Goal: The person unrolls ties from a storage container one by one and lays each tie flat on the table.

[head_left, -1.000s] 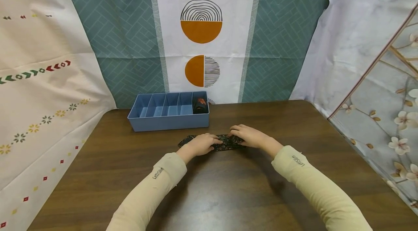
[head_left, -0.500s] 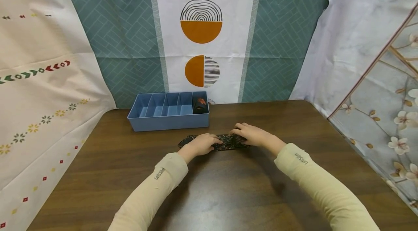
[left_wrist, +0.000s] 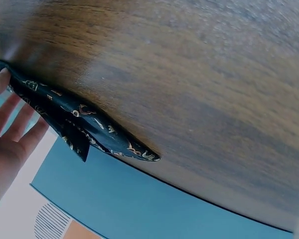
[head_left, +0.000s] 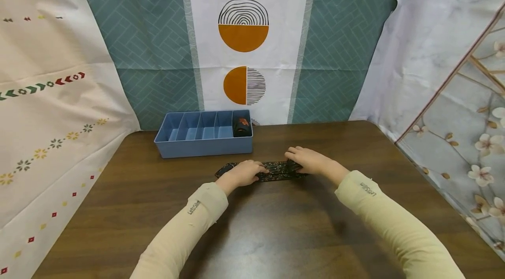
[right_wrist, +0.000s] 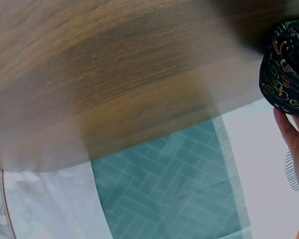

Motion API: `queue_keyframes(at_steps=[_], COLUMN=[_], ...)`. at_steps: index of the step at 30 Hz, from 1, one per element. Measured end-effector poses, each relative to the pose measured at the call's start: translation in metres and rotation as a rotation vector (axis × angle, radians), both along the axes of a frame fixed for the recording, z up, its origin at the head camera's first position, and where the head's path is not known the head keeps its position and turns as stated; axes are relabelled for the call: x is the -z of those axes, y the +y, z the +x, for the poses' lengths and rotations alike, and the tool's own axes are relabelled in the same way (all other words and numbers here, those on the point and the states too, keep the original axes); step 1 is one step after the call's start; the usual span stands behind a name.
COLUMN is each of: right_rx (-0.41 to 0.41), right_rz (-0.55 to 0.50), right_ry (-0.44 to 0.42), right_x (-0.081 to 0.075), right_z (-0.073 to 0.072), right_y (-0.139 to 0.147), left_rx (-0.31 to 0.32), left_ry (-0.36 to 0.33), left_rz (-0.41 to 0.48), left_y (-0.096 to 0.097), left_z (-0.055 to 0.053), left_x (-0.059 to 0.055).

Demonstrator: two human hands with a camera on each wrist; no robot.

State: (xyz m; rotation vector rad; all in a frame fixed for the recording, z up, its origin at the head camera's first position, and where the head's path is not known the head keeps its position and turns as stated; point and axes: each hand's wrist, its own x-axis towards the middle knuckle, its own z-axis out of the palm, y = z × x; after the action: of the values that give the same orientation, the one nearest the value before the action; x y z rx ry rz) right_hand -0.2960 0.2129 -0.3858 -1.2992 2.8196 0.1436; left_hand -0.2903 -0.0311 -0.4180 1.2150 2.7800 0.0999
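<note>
A black necktie (head_left: 278, 171) with a small gold and orange pattern lies across the table in front of the blue box. My left hand (head_left: 243, 173) grips it partway along, thumb at one edge and fingers at the other. In the left wrist view, the necktie's pointed end (left_wrist: 97, 122) sticks out beyond that hand, its layers slightly parted. At the other end my right hand (head_left: 309, 161) holds a bunched, rolled portion. That dark roll (right_wrist: 284, 74) shows at the edge of the right wrist view, with fingertips against its side.
Behind the hands stands a blue box (head_left: 205, 148) with several compartments. Its rightmost compartment holds a dark roll (head_left: 242, 127) with a red-orange motif. Patterned cloths (head_left: 158, 42) hang behind and beside the brown wooden table (head_left: 276, 230).
My right hand has moved a little to the right with the rolled portion, and more flat necktie shows between the hands. My left hand has stayed in place.
</note>
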Motion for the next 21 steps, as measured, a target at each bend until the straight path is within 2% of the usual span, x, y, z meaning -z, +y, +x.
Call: queue_keyframes(at_steps=[6, 14, 21], right_rx=[0.045, 0.022, 0.103], right_rz=[0.011, -0.022, -0.017], right_ry=[-0.015, 0.006, -0.034], right_x=[-0.002, 0.002, 0.004], right_z=[-0.003, -0.004, -0.002], right_y=[0.004, 0.010, 0.019], left_rx=[-0.013, -0.018, -0.020], left_ry=[-0.005, -0.010, -0.032], left_rz=[0.027, 0.027, 0.049], left_y=[-0.001, -0.002, -0.001], left_z=[0.000, 0.001, 0.001], left_x=[-0.004, -0.001, 0.002])
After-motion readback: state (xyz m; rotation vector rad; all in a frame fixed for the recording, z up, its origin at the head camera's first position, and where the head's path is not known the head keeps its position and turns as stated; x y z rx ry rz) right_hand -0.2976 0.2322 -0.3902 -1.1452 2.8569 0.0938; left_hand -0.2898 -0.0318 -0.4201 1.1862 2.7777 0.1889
